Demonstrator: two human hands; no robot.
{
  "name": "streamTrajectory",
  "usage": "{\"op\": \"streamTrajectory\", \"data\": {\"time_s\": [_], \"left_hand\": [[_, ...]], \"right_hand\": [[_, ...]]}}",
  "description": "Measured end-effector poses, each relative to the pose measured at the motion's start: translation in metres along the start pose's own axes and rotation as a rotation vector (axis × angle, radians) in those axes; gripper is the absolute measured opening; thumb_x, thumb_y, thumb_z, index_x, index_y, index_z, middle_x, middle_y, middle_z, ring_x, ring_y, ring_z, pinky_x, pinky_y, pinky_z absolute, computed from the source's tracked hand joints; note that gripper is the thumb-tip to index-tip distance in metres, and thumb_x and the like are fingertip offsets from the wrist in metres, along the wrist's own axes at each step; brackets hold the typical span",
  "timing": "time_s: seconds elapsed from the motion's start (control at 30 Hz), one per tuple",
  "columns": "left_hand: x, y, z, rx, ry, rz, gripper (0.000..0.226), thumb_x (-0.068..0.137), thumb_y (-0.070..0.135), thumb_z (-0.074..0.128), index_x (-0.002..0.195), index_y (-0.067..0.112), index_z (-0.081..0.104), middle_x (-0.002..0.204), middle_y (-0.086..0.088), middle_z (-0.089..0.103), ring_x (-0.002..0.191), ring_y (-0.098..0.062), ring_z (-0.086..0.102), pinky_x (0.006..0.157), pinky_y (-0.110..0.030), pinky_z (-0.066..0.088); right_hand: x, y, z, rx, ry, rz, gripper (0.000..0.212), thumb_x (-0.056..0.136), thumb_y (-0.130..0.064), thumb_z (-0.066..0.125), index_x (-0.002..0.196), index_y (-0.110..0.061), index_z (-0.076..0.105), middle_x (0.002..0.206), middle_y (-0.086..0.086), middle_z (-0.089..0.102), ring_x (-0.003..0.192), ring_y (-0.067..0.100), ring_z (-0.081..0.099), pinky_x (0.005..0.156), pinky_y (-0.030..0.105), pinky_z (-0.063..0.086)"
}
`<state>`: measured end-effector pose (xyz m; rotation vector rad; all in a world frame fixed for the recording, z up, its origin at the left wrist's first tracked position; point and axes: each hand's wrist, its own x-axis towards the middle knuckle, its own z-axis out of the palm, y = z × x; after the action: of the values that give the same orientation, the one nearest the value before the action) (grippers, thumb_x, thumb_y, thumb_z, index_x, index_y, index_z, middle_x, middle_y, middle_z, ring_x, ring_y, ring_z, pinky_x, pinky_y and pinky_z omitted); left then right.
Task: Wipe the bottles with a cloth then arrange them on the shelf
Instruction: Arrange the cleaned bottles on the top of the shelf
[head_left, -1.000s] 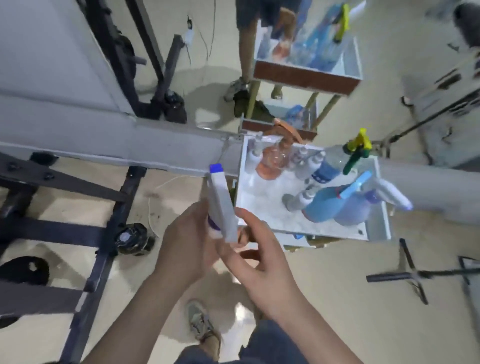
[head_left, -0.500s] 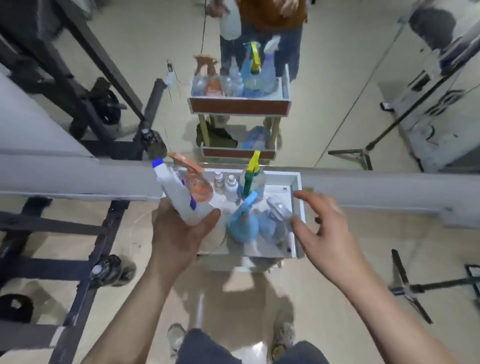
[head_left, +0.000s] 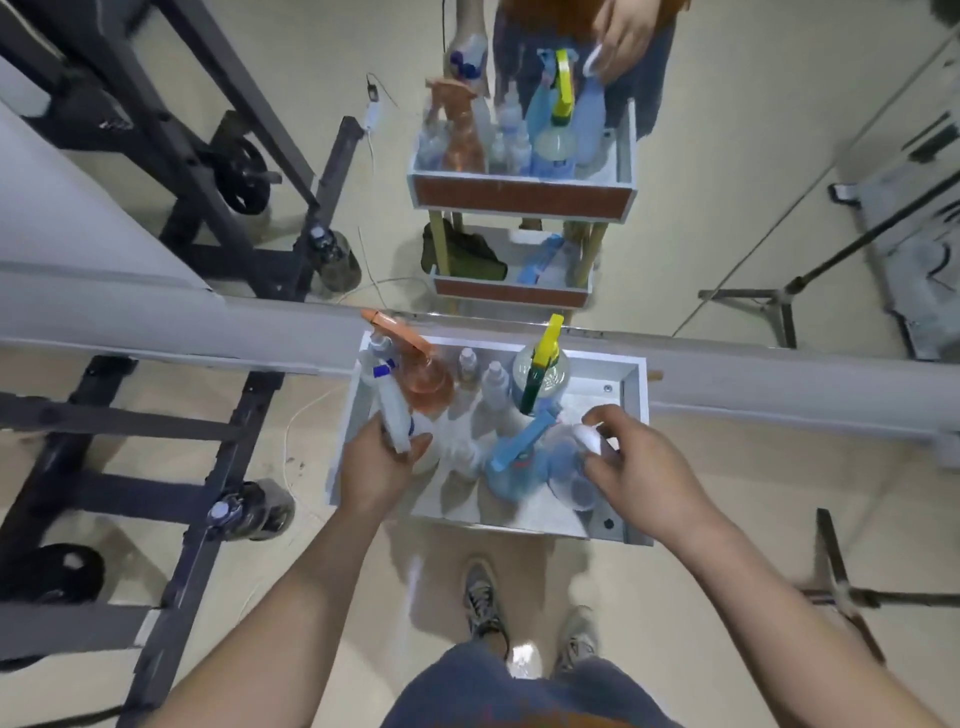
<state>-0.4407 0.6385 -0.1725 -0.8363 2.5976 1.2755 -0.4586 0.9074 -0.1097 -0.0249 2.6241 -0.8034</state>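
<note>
- Bottle (head_left: 392, 415), white with a blue cap, is in my left hand (head_left: 376, 470); my fingers and thumb are wrapped round its lower body.
- It leans, cap pointing away from me and to the left, over the left side of the white shelf tray (head_left: 638, 410). I cannot tell whether its base touches the tray floor.
- My right hand (head_left: 641, 470) is curled over the white sprayer head (head_left: 587, 439) of a pale blue spray bottle (head_left: 566, 467), gripping it from above at the near right part of the tray.
- Just left of it stands a brighter blue spray bottle (head_left: 511, 470), its trigger slanting up to the right.
- At the back of the tray stand an orange spray bottle (head_left: 428, 376) on the left, two small clear bottles (head_left: 493, 382) in the middle, and a round bottle (head_left: 558, 371) with a green and yellow sprayer on the right.
- A grey bar (head_left: 182, 322) crosses behind the tray, and a black metal frame (head_left: 156, 467) is on the floor to my left.
- Beyond the bar is a second shelf unit (head_left: 522, 195) crowded with bottles, a person's hand (head_left: 621, 28) at one of them.
</note>
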Motion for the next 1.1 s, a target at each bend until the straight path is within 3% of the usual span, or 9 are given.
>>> {"op": "streamTrajectory", "data": {"time_s": [0.13,0.27,0.4,0.53,0.67,0.77,0.93,1.03,1.1], "left_hand": [[0.012,-0.001,-0.013,0.034,-0.108,-0.043,0.046,0.086,0.01,0.066,0.13,0.02,0.056,0.118,-0.005,0.067,0.105,-0.033,0.061,0.079,-0.034,0.046],[-0.007,0.009,-0.047,-0.165,0.118,-0.026,0.063,0.087,-0.01,0.046,0.141,0.023,0.047,0.117,0.009,0.057,0.112,-0.026,0.061,0.075,-0.023,0.049],[-0.035,0.068,-0.077,-0.066,0.386,0.41,0.053,0.081,-0.009,0.044,0.114,0.027,0.064,0.103,0.003,0.059,0.093,-0.011,0.061,0.086,-0.022,0.047],[-0.027,0.157,-0.039,0.034,-0.068,0.444,0.018,0.094,0.021,0.059,0.101,0.032,0.071,0.092,0.012,0.07,0.083,-0.003,0.063,0.083,-0.021,0.05],[0.007,0.191,0.021,0.585,-0.357,0.384,0.053,0.093,0.05,0.056,0.137,0.023,0.047,0.13,-0.003,0.061,0.113,-0.026,0.059,0.087,-0.036,0.046],[0.023,0.193,0.043,0.711,-0.38,0.344,0.021,0.088,0.037,0.06,0.087,0.017,0.053,0.091,-0.006,0.061,0.094,-0.031,0.061,0.064,-0.032,0.038],[0.021,0.2,0.046,0.874,-0.357,0.508,0.017,0.082,0.013,0.058,0.094,0.019,0.069,0.087,-0.005,0.062,0.09,-0.032,0.062,0.066,-0.03,0.041],[0.018,0.201,0.044,1.034,-0.485,0.688,0.044,0.084,0.009,0.058,0.118,0.034,0.07,0.109,-0.001,0.069,0.106,-0.027,0.059,0.095,-0.035,0.044],[0.019,0.198,0.043,1.107,-0.528,0.886,0.048,0.083,0.005,0.059,0.117,0.038,0.07,0.115,0.005,0.068,0.121,-0.018,0.05,0.118,-0.047,0.013]], "right_hand": [[0.001,-0.007,-0.004,-0.081,-0.103,0.009,0.044,0.085,-0.019,0.065,0.126,-0.021,0.048,0.109,0.009,0.067,0.095,0.036,0.062,0.078,0.041,0.051],[0.005,-0.004,-0.009,-0.288,-0.112,0.014,0.033,0.087,-0.021,0.06,0.12,-0.022,0.059,0.107,0.011,0.07,0.1,0.037,0.062,0.072,0.036,0.049],[0.016,-0.002,-0.023,-0.297,-0.13,-0.03,0.034,0.08,-0.008,0.058,0.106,-0.028,0.067,0.108,0.001,0.07,0.111,0.031,0.058,0.077,0.033,0.044],[0.027,-0.004,-0.035,-0.495,-0.149,-0.182,0.04,0.079,-0.016,0.066,0.113,-0.036,0.071,0.142,-0.016,0.051,0.141,0.016,0.028,0.103,0.039,0.026],[0.037,0.01,-0.036,-0.4,-0.118,-0.288,0.047,0.076,-0.015,0.069,0.117,-0.037,0.069,0.165,-0.006,0.01,0.149,0.02,-0.009,0.111,0.046,0.02],[0.039,0.018,-0.032,-0.206,-0.119,-0.202,0.062,0.077,-0.048,0.064,0.137,-0.039,0.054,0.165,-0.01,-0.013,0.15,0.019,-0.02,0.116,0.048,0.015],[0.042,0.018,-0.005,0.436,0.267,0.116,0.083,0.089,-0.036,0.068,0.156,-0.022,0.021,0.16,0.01,0.028,0.145,0.026,0.029,0.107,0.03,0.034],[0.046,0.021,-0.012,0.366,0.248,0.254,0.034,0.094,-0.023,0.055,0.125,-0.012,0.051,0.103,0.014,0.066,0.099,0.039,0.061,0.067,0.032,0.034],[0.043,0.023,-0.022,0.268,0.3,0.214,0.021,0.096,-0.023,0.05,0.111,-0.009,0.054,0.089,0.016,0.066,0.086,0.041,0.061,0.063,0.033,0.03]]}}
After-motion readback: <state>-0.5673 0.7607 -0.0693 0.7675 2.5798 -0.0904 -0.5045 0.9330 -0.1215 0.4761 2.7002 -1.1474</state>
